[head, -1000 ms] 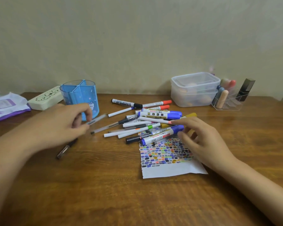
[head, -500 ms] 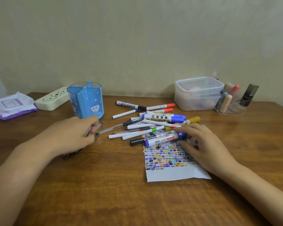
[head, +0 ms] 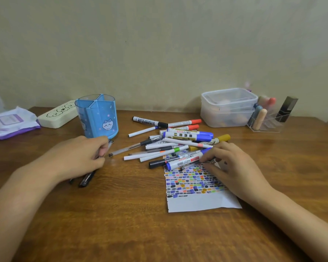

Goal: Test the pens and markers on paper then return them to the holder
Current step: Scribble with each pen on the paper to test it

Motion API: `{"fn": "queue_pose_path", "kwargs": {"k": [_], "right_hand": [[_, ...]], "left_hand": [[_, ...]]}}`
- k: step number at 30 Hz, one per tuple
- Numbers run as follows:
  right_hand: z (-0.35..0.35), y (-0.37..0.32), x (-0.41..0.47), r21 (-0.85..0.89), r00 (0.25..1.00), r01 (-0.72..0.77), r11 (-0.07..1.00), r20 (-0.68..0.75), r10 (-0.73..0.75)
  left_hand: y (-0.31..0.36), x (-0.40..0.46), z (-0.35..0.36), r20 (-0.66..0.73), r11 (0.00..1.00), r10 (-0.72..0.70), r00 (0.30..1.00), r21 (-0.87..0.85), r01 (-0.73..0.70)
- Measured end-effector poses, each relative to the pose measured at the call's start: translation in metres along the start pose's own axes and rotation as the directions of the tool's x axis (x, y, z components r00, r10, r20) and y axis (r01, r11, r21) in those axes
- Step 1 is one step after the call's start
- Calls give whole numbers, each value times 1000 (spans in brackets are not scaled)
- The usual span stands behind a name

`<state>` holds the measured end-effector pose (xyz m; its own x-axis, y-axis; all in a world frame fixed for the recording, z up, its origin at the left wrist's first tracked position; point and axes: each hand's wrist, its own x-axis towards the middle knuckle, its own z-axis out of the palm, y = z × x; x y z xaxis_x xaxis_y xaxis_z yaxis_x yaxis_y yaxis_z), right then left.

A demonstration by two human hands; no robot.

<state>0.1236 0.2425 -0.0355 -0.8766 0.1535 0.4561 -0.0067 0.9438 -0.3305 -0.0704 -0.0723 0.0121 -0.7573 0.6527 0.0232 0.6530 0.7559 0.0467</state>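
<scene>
A blue divided pen holder (head: 98, 118) stands empty at the back left of the wooden table. Just in front of it, my left hand (head: 78, 157) grips a clear pen (head: 110, 143) whose dark end pokes out below the palm. A heap of pens and markers (head: 178, 142) lies in the middle. Its near edge overlaps a white paper (head: 197, 186) covered with coloured test marks. My right hand (head: 233, 167) rests on that paper, and its fingertips pinch a thin clear pen (head: 189, 166) beside a blue-capped marker (head: 186, 160).
A cream pencil case (head: 58, 115) and a purple wipes pack (head: 9, 122) lie at the back left. A lidded clear box (head: 227, 107) and a clear organiser (head: 269, 118) with small tubes stand at the back right. The wall runs close behind.
My left hand has come down from in front of the holder to the table, still gripping the clear pen. My right hand slid a little along the paper onto the thin pen.
</scene>
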Motion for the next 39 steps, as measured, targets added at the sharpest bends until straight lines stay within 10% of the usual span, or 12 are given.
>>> {"fn": "queue_pose_path", "kwargs": {"k": [25, 32, 39], "right_hand": [[-5, -9, 1, -123, 994, 65, 990, 95, -54], [-17, -22, -2, 230, 983, -47, 972, -161, 86], [-18, -43, -8, 796, 974, -168, 582, 44, 221]], "left_hand": [[106, -23, 21, -105, 879, 462, 880, -78, -471], [112, -22, 25, -46, 864, 497, 866, -67, -499], [114, -24, 25, -73, 863, 476, 877, -151, -481]]}}
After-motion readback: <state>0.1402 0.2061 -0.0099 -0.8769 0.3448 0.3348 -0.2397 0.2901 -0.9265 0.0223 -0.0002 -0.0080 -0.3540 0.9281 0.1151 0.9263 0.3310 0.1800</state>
